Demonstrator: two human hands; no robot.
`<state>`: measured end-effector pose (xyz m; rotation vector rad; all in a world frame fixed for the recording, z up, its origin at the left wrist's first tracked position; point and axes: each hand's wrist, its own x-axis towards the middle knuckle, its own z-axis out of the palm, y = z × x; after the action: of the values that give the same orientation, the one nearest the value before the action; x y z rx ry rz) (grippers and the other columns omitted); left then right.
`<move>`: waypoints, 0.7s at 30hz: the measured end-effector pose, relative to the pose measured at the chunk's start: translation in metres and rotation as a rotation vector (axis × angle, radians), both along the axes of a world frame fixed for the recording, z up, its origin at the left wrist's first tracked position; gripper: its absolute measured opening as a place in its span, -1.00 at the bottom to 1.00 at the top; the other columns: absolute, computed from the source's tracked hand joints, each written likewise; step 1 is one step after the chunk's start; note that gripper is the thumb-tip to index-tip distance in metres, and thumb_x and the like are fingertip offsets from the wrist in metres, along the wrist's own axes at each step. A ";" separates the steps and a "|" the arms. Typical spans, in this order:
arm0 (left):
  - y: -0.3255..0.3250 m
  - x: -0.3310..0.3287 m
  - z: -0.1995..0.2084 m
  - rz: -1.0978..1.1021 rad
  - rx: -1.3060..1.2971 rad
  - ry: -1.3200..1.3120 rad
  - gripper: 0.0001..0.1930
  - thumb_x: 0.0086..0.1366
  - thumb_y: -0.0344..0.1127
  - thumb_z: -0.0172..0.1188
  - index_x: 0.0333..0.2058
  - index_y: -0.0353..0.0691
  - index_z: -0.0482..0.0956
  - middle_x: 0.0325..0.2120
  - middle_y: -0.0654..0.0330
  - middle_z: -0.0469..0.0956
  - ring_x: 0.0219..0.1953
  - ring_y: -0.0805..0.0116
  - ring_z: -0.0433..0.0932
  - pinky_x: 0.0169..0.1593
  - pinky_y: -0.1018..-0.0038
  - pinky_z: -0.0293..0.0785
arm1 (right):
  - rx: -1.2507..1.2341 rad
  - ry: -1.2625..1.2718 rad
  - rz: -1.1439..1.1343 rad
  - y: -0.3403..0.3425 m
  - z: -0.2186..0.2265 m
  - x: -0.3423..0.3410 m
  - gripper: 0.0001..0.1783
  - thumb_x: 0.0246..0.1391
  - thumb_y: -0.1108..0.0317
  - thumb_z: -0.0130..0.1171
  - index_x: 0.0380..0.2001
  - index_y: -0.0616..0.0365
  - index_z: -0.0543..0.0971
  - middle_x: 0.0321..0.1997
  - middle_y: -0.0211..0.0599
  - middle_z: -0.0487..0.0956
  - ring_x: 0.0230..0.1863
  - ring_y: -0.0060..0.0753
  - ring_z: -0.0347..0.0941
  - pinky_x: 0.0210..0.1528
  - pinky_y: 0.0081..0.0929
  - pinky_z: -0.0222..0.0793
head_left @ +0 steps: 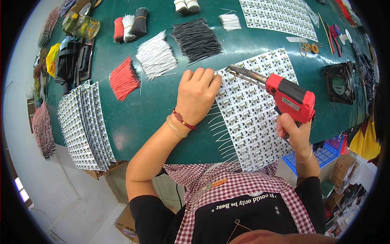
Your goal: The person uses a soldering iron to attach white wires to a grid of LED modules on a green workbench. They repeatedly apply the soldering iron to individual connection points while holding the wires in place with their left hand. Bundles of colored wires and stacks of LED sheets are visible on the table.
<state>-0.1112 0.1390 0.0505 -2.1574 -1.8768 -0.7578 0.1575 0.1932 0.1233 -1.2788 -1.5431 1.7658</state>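
Note:
My right hand [294, 132] is wrapped round the grip of a red and black soldering gun [290, 97], finger near its trigger. Its metal tip reaches left to the upper left edge of a white circuit board panel [258, 118] covered in rows of small parts. Close by that tip, my left hand [197, 93] is closed in a pinch, knuckles up; what its fingertips hold is hidden. Thin white wires [221, 138] stick out from the panel's left edge, below my left hand. The panel lies slanted, its lower end reaching the table's near edge.
Loose piles of red wires [124, 79], white wires [156, 56] and black wires [196, 40] lie beyond my left hand. Stacked panels [83, 128] sit at left, another panel [280, 18] far right. A black fan [339, 84] stands right; a blue basket [325, 154] is below the edge.

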 end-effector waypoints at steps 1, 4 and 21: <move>0.000 0.000 0.001 0.002 0.006 0.011 -0.87 0.01 -0.46 0.20 -0.40 -0.14 0.59 -0.53 0.30 0.35 -0.45 0.34 0.39 -0.34 0.40 0.26 | 0.006 0.000 -0.009 0.000 0.002 0.000 -0.84 0.14 0.42 0.23 -0.25 0.25 0.51 -0.56 -0.44 0.51 -0.65 -0.68 0.39 -0.62 -0.67 0.29; -0.002 -0.002 0.006 0.014 0.023 -0.012 -0.85 -0.01 -0.47 0.21 -0.38 -0.16 0.60 -0.51 0.29 0.39 -0.42 0.34 0.41 -0.33 0.39 0.28 | 0.052 -0.032 0.018 -0.002 0.002 0.006 -0.67 0.19 0.35 0.15 -0.07 0.36 0.46 -0.64 -0.38 0.47 -0.71 -0.63 0.34 -0.64 -0.65 0.25; -0.003 -0.002 -0.005 -0.090 0.020 -0.154 -0.83 -0.02 -0.51 0.16 -0.37 -0.26 0.57 -0.47 0.20 0.34 -0.36 0.26 0.37 -0.28 0.40 0.30 | 0.038 -0.125 0.057 -0.011 0.001 0.003 -0.75 0.22 0.37 0.07 -0.14 0.36 0.47 -0.69 -0.39 0.45 -0.72 -0.62 0.34 -0.66 -0.63 0.25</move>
<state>-0.1133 0.1360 0.0457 -2.2431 -1.8434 -0.9821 0.1610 0.1819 0.1247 -1.3622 -1.6884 1.7114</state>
